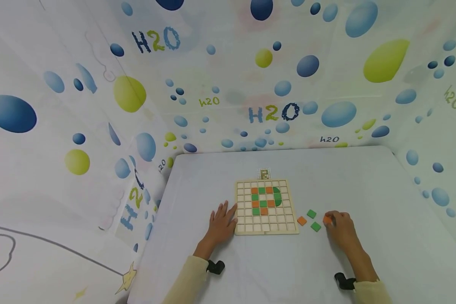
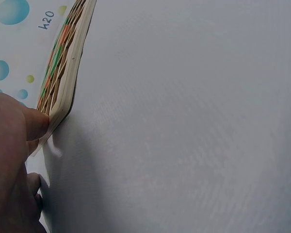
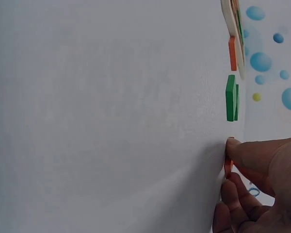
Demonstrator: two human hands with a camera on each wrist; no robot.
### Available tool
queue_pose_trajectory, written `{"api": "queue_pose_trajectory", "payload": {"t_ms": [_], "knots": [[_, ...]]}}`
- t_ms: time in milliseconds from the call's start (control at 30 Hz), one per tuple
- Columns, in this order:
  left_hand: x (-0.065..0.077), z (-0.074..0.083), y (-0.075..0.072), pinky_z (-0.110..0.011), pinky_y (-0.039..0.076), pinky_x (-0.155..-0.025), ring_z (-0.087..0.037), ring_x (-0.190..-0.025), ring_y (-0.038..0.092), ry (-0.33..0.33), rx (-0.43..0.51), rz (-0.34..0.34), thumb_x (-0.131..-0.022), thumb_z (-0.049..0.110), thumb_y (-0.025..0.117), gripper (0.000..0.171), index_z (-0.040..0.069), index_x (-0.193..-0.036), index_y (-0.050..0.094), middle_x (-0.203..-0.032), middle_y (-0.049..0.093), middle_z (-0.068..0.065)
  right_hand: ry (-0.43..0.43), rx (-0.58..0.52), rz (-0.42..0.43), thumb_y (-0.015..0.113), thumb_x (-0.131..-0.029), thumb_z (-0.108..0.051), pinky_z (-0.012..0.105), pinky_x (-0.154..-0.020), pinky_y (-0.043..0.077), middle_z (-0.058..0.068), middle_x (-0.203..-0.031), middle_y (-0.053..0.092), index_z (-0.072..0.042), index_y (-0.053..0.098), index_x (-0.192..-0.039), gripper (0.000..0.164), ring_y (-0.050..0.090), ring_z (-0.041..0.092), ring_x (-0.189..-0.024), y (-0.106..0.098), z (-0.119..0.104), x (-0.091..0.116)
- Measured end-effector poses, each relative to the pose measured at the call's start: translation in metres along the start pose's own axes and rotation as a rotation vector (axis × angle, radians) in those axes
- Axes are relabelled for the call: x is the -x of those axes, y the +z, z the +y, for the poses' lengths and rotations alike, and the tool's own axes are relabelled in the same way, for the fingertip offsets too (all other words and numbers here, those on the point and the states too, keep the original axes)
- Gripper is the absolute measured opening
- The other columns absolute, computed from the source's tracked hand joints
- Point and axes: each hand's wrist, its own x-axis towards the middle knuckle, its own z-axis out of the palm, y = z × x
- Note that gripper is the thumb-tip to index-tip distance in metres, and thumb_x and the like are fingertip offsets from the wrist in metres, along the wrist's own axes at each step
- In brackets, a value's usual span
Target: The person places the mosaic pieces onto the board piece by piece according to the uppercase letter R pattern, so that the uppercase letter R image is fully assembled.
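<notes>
A wooden grid board (image 1: 247, 228) lies on the table, with several orange and green tiles forming a P shape in its cells. Beside its left edge, my left hand (image 1: 221, 226) has its fingers spread, and the thumb touches the frame in the left wrist view. To the right of the board, my right hand (image 1: 342, 230) pinches an orange square tile (image 1: 327, 220) between thumb and fingers, at the tabletop. Between that hand and the board lie a loose orange tile (image 1: 302, 221) and two green tiles, one farther back (image 1: 311, 213) and one nearer (image 1: 316, 226).
A small card (image 1: 264, 174) printed with a P pattern touches the board's far edge. The table (image 1: 197, 181) has a white cover. Behind it and at both sides hang sheets (image 1: 228, 76) printed with blue and green drops.
</notes>
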Motion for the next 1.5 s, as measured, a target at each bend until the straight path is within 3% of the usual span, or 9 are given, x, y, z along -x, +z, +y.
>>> {"api": "queue_pose_trajectory", "payload": {"t_ms": [400, 600, 833, 1033, 1233, 1500], "knots": [[0.001, 0.003, -0.003, -0.07, 0.012, -0.125, -0.043, -0.161, 0.018, 0.009, -0.011, -0.001, -0.111, 0.029, 0.047, 0.055, 0.016, -0.164, 0.041, -0.174, 0.023, -0.019, 0.021, -0.013, 0.007, 0.06, -0.102, -0.004, 0.062, -0.09, 0.049, 0.039, -0.121, 0.052, 0.012, 0.06, -0.124, 0.027, 0.056, 0.054, -0.111, 0.006, -0.008, -0.029], [0.001, 0.001, -0.001, -0.069, 0.013, -0.125, -0.043, -0.161, 0.019, 0.008, -0.02, 0.0, -0.11, 0.029, 0.047, 0.055, 0.016, -0.163, 0.042, -0.174, 0.024, -0.02, 0.054, -0.044, -0.018, 0.053, -0.103, -0.005, 0.058, -0.086, 0.052, 0.037, -0.125, 0.051, 0.009, 0.06, -0.129, 0.03, 0.057, 0.05, -0.11, 0.02, -0.035, -0.039], [-0.001, -0.002, 0.002, -0.069, 0.013, -0.125, -0.042, -0.161, 0.019, 0.015, -0.021, 0.005, -0.11, 0.029, 0.047, 0.055, 0.017, -0.163, 0.042, -0.174, 0.024, -0.019, -0.073, -0.01, -0.005, 0.065, -0.101, -0.007, 0.058, -0.087, 0.053, 0.03, -0.118, 0.059, 0.005, 0.066, -0.122, 0.025, 0.062, 0.043, -0.105, 0.052, -0.074, -0.036], [-0.001, -0.001, 0.002, -0.07, 0.013, -0.125, -0.043, -0.161, 0.019, 0.018, -0.008, 0.003, -0.11, 0.029, 0.047, 0.055, 0.017, -0.164, 0.041, -0.174, 0.024, -0.019, -0.172, -0.049, -0.078, 0.072, -0.099, -0.01, 0.049, -0.081, 0.051, 0.02, -0.11, 0.061, 0.002, 0.07, -0.121, 0.026, 0.059, 0.028, -0.091, 0.075, -0.103, -0.032], [-0.002, -0.002, 0.002, -0.068, 0.012, -0.126, -0.041, -0.162, 0.017, 0.007, -0.037, -0.003, -0.111, 0.033, 0.045, 0.057, 0.019, -0.165, 0.038, -0.175, 0.021, -0.017, -0.21, -0.096, -0.143, 0.076, -0.098, -0.013, 0.046, -0.084, 0.054, 0.012, -0.109, 0.062, -0.004, 0.071, -0.122, 0.026, 0.063, 0.024, -0.095, 0.096, -0.126, -0.029], [-0.001, -0.001, 0.002, -0.068, 0.012, -0.126, -0.041, -0.162, 0.017, 0.007, -0.02, 0.007, -0.111, 0.031, 0.046, 0.055, 0.018, -0.164, 0.04, -0.175, 0.022, -0.017, -0.319, -0.025, -0.147, 0.077, -0.097, -0.016, 0.05, -0.085, 0.05, 0.006, -0.106, 0.066, -0.014, 0.071, -0.1, 0.007, 0.06, 0.022, -0.096, 0.114, -0.148, -0.023]]}}
